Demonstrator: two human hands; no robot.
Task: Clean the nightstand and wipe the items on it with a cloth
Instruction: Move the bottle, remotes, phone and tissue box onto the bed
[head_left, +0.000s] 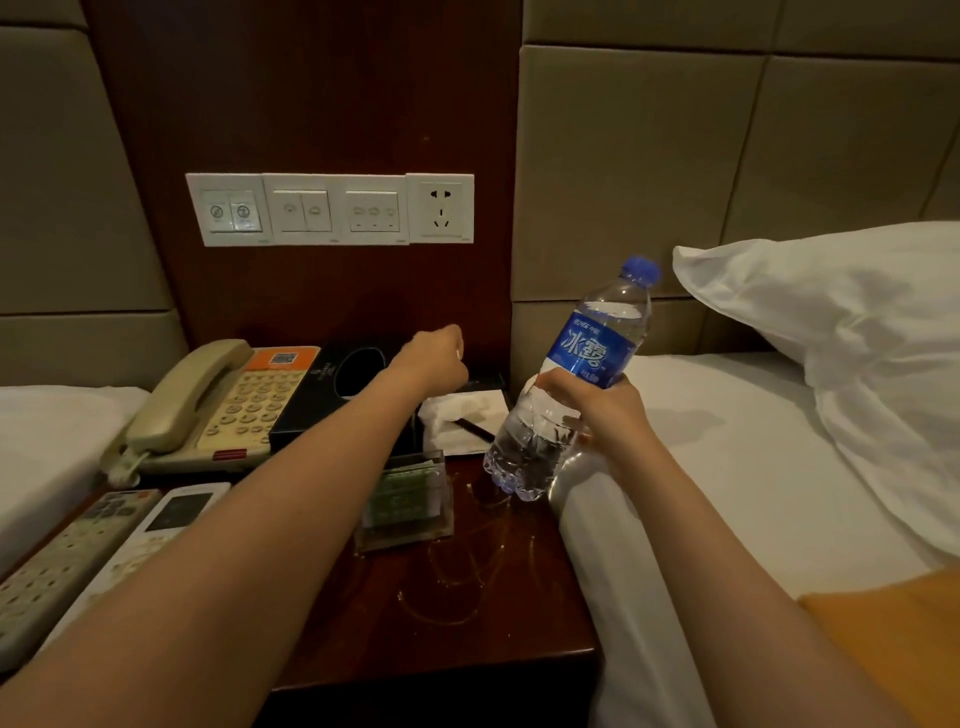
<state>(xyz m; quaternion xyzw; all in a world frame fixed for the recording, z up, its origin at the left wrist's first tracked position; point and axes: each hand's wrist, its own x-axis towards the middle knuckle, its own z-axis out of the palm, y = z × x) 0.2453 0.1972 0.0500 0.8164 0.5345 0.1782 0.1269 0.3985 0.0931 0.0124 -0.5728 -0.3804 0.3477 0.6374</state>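
While the right hand grips the water bottle round its lower half, fingers wrapped about the clear plastic, and holds it tilted and apparently lifted off the counter at the middle right of the frame, the wiping itself looks hardly begun. Pale rings and streaks show on the dark wood in the lower middle, so I judge the surface not yet cleaned. No cloth is plainly in either hand. An orange fabric lies on the bed at the lower right, and whether that is the cloth I cannot tell. The left hand reaches to the back of the counter at the centre of the frame, its fingers curled under and the back of the hand toward the camera. Whether they pinch anything I cannot tell.

Much stands in the way of a clean sweep. A beige telephone and a black tissue box sit at the middle left, with two remote controls at the lower left. A clear stand of green cards is just beside the left forearm. A white tissue with a dark pen-like stick across it lies just below the left hand. Each likely needs lifting aside, as the bottle now is, and wiping in turn.
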